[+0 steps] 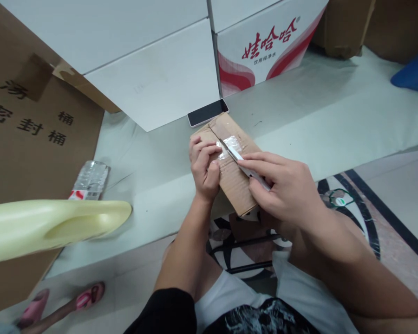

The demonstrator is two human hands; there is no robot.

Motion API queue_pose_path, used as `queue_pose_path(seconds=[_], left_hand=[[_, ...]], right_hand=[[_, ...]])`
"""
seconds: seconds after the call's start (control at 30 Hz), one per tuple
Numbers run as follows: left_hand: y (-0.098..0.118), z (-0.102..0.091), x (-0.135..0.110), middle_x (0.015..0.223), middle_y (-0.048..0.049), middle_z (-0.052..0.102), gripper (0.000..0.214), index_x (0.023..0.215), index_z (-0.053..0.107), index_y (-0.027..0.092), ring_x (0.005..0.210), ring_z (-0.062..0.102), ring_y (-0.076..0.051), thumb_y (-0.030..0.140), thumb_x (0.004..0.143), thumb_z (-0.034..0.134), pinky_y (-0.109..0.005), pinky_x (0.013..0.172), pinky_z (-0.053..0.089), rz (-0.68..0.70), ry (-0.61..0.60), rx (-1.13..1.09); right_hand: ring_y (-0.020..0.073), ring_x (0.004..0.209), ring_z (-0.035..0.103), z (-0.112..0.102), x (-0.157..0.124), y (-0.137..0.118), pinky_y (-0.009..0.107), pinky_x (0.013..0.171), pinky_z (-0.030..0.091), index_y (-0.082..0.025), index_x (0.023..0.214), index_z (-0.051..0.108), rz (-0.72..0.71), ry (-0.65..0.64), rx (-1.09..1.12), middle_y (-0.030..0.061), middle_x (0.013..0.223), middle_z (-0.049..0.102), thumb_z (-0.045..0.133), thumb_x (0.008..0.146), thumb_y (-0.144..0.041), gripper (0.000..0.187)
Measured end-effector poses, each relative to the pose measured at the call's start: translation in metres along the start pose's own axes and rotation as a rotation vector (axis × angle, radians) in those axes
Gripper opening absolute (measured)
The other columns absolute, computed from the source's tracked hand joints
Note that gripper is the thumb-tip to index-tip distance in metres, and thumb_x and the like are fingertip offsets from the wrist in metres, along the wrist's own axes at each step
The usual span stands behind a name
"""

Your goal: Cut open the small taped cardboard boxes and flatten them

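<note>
A small brown cardboard box (235, 185) lies at the near edge of the pale green bench, with clear tape (232, 144) across its top. My left hand (205, 164) grips the box's left side, fingers curled over the top. In my right hand (282, 183) is a utility knife (245, 167) with a white handle. Its blade points away from me and touches the tape along the top seam. Right behind the box, a phone (208, 112) with a dark screen lies flat.
White cartons (160, 83) stand along the back, one with red lettering (270, 44). At left are a large brown carton (31, 116), a clear plastic-wrapped pack (90, 178) and a pale yellow curved object (55, 222). Another person's foot in a pink slipper (90, 297) shows below.
</note>
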State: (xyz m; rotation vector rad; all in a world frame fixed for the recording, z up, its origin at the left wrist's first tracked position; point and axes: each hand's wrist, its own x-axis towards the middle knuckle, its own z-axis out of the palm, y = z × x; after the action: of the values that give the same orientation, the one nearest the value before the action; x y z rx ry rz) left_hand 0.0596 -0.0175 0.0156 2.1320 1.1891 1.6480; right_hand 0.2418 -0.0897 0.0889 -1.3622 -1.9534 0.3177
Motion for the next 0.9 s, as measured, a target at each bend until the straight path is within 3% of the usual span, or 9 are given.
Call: queue_pose_path(seconds=[0.13,0.37,0.53,0.7,0.9], left_hand=[[0.0000,-0.0003,-0.0001,0.106,-0.0064,0.067,0.027,0.097,0.066,0.024,0.123,0.057,-0.028,0.034,0.093,0.041,-0.054,0.123,0.034,0.006,0.003,-0.007],[-0.0012,0.0004,-0.0013,0.105,-0.0076,0.065,0.031,0.097,0.068,0.024,0.127,0.055,-0.030,0.038,0.094,0.040,-0.056,0.123,0.033,-0.003,-0.012,0.014],[-0.0016,0.0020,-0.0018,0.102,-0.0073,0.064,0.036,0.095,0.067,0.025,0.127,0.056,-0.030,0.041,0.097,0.036,-0.057,0.122,0.036,-0.004,-0.002,0.039],[-0.0016,0.0022,-0.0014,0.102,-0.0073,0.064,0.037,0.094,0.068,0.024,0.127,0.056,-0.030,0.042,0.097,0.036,-0.057,0.123,0.035,-0.014,-0.007,0.048],[-0.0016,0.0036,-0.0018,0.100,-0.0072,0.064,0.036,0.091,0.067,0.024,0.126,0.056,-0.031,0.044,0.096,0.038,-0.057,0.123,0.035,-0.013,0.021,0.006]], right_hand=[[0.0234,0.094,0.077,-0.0031,0.0007,-0.0008,0.034,0.073,0.063,-0.022,0.114,0.080,-0.003,-0.025,-0.026,0.0066,0.119,0.078,0.054,0.084,-0.018,0.039],[0.0281,0.108,0.075,-0.0015,-0.0007,-0.0040,0.041,0.086,0.064,-0.023,0.119,0.078,-0.014,-0.087,-0.048,0.0072,0.134,0.073,0.054,0.084,-0.019,0.043],[0.0282,0.108,0.075,-0.0015,0.0018,-0.0031,0.041,0.084,0.064,-0.025,0.120,0.077,-0.001,-0.099,-0.016,0.0044,0.127,0.076,0.054,0.083,-0.019,0.045],[0.0273,0.095,0.077,-0.0031,0.0054,-0.0027,0.038,0.076,0.063,-0.025,0.118,0.077,0.032,-0.128,-0.014,0.0037,0.111,0.081,0.053,0.081,-0.017,0.045],[0.0250,0.089,0.076,-0.0042,0.0075,-0.0043,0.035,0.071,0.058,-0.024,0.104,0.078,-0.001,-0.161,-0.039,0.0043,0.111,0.080,0.052,0.081,-0.017,0.036]])
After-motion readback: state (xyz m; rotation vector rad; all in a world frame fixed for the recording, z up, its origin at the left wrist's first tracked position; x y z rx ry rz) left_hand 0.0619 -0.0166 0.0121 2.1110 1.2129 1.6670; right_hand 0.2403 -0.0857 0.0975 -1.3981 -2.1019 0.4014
